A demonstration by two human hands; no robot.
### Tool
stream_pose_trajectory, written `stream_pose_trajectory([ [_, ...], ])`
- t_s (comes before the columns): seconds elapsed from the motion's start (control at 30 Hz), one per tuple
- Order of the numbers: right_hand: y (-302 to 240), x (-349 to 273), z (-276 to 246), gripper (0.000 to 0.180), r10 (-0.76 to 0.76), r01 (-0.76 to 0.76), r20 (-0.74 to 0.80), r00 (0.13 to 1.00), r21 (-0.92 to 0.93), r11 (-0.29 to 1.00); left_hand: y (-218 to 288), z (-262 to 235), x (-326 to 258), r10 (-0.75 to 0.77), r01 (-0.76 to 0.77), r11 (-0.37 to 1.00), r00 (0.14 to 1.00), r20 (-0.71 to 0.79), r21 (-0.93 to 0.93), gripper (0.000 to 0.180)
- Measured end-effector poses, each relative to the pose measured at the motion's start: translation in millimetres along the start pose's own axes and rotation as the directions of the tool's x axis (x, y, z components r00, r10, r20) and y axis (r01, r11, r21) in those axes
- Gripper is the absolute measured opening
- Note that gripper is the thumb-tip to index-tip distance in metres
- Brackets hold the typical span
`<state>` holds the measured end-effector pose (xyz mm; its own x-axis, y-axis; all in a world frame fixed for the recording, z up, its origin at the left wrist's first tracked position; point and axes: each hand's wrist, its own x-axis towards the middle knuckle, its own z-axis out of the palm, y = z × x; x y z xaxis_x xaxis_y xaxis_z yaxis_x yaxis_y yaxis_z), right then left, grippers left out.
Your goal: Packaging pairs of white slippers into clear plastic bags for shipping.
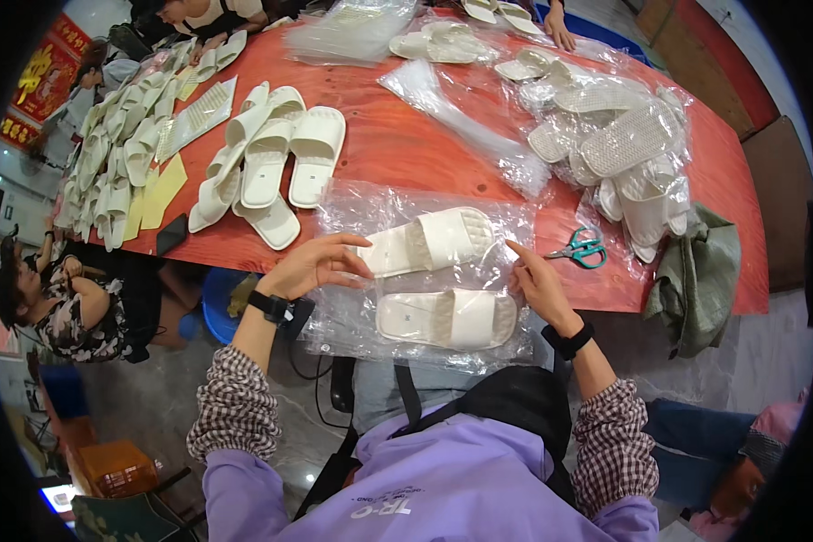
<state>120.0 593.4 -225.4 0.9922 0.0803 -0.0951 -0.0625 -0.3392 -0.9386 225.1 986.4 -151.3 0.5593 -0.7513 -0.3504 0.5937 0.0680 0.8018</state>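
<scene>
Two white slippers, an upper slipper (447, 239) and a lower slipper (415, 318), lie flat side by side on clear plastic bags (343, 312) at the table's front edge. Both have their straps toward the right. My left hand (321, 266) is at the heel end of the upper slipper, fingers apart and gripping nothing; whether the fingertips touch it I cannot tell. At the toe ends, my right hand (540, 284) has its index finger stretched out over the plastic, with its other fingers partly hidden. Right of it lie scissors (581, 249) with teal handles.
Loose white slippers (266, 154) are stacked at left, beside yellow sheets (163, 191) and a dark phone (172, 234). Bagged slippers (628, 140) pile up at right, near a green sack (696, 275). Flat plastic bags (465, 122) lie beyond. Other people work around the red table (379, 135).
</scene>
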Motion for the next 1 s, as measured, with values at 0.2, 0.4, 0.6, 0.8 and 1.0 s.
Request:
stream_pose_trajectory([
  [0.2, 2.4, -5.9, 18.4, 0.051, -0.173, 0.136, -0.053, 0.984, -0.41, 0.902, -36.2, -37.9, 23.0, -0.059, 0.267, 0.865, 0.896, -0.441, 0.426, 0.018],
  [0.4, 6.9, -8.7, 30.4, 0.066, -0.2, 0.089, -0.096, 0.975, -0.657, 0.748, -51.1, -36.0, 50.4, -0.095, 0.242, 0.835, 0.948, -0.305, 0.494, 0.026],
  [0.6, 7.8, -1.7, 36.6, 0.068, -0.178, 0.027, -0.138, 0.974, -0.715, 0.699, -48.6, -1.3, 52.6, -0.22, 0.393, 0.608, 0.918, -0.329, 0.69, 0.037],
  [0.8, 4.6, 0.6, 41.9, 0.072, -0.164, 0.022, -0.133, 0.978, -0.707, 0.707, -50.2, 1.9, 38.9, -0.455, 0.511, 0.764, 0.859, -0.234, 0.393, 0.05],
  [1.0, 21.2, 1.4, 44.5, 0.077, -0.151, -0.032, -0.18, 0.972, -0.738, 0.674, -56.3, 22.3, 43.7, -0.332, 0.421, 0.828, 0.9, -0.281, 0.371, 0.054],
])
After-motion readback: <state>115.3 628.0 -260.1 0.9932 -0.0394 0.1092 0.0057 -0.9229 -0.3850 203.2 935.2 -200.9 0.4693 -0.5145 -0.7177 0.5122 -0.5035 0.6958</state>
